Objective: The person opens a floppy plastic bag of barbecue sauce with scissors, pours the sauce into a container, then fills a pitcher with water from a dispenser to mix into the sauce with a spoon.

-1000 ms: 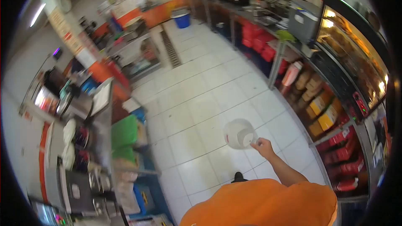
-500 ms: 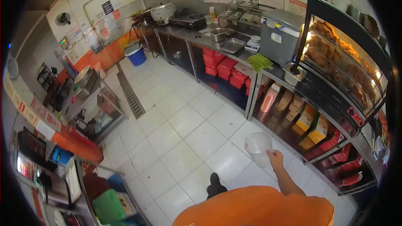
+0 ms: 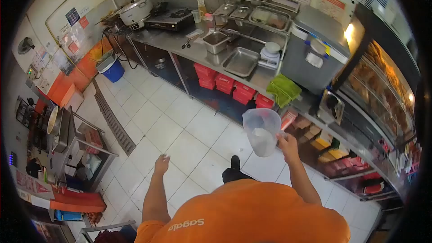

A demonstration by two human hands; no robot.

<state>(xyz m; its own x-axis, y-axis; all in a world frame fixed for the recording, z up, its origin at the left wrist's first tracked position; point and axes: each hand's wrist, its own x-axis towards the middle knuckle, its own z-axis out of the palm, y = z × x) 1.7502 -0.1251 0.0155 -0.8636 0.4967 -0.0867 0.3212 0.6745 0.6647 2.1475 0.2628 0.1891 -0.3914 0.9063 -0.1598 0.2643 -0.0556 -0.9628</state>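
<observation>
My right hand [image 3: 286, 146] is closed round the handle of a translucent plastic pitcher [image 3: 257, 123], held upright above the tiled floor in front of me. Something whitish shows in its lower part. Down at my left side, over the floor, is my left hand [image 3: 161, 164]. Its fingers are curled together, with a small pale spot at their tips; I cannot tell what, if anything, they hold. Beyond the pitcher, a green cloth [image 3: 283, 90] hangs over the counter's edge.
A steel counter [image 3: 180, 47] runs along the wall, bearing a rice cooker [image 3: 136, 12], a stove [image 3: 169, 19], a steel tray [image 3: 241, 61] and a grey cooler [image 3: 315, 47]. Right of it stands a lit food warmer [image 3: 382, 76]. A blue bucket [image 3: 112, 71] and floor drain [image 3: 112, 117] are ahead left.
My left hand has come into view at the left. The pitcher, still in my right hand, is higher and slightly left in view. The counter appears nearer.
</observation>
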